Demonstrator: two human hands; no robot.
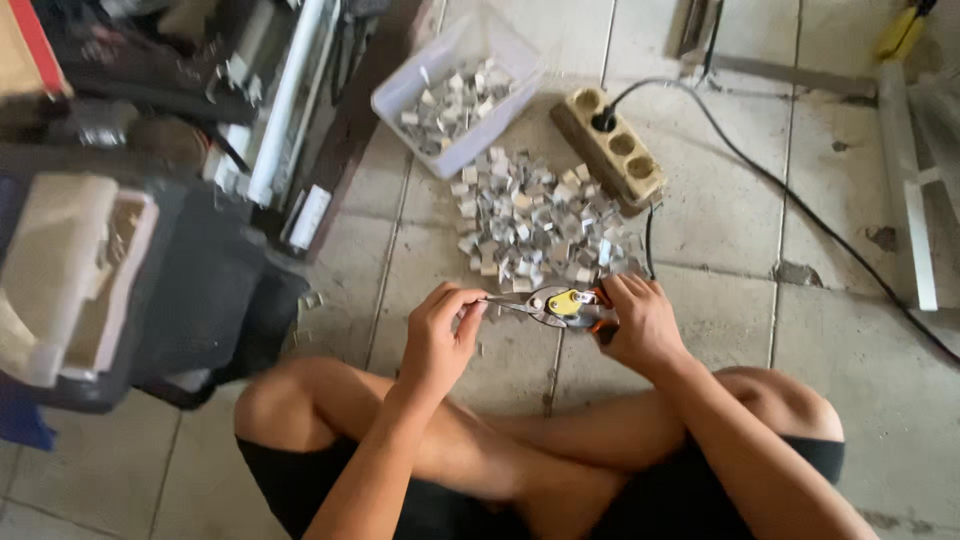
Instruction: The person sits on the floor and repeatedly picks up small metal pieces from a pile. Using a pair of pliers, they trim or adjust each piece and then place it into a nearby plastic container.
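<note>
A: What's in hand here?

B: A pair of metal snips, with a yellow and orange body, held low over the floor just above the person's crossed legs. The right hand is wrapped round the handles, fingers curled and pressed together. The blades point left toward the left hand, whose fingertips are pinched together at the blade tips. Whatever they pinch is too small to make out.

A: And right around that?

B: Just beyond the snips lies a heap of small cut metal pieces, silvery and roughly square, spread on the floor. A few stray bits sit near the left hand. Behind the heap stands a clear plastic tub part full of the same pieces.

A: What about the floor itself?

B: Pale grey tiles, worn and stained, with dark grout lines and a few chipped spots. A beige power strip lies beside the heap, touching its right edge, with a black cable plugged in and running off to the right.

A: The rest of the room?

B: Cluttered on the left: a dark, bulky machine or case with a beige part, and white tubes leaning behind it. A pale metal bar lies along the far right.
</note>
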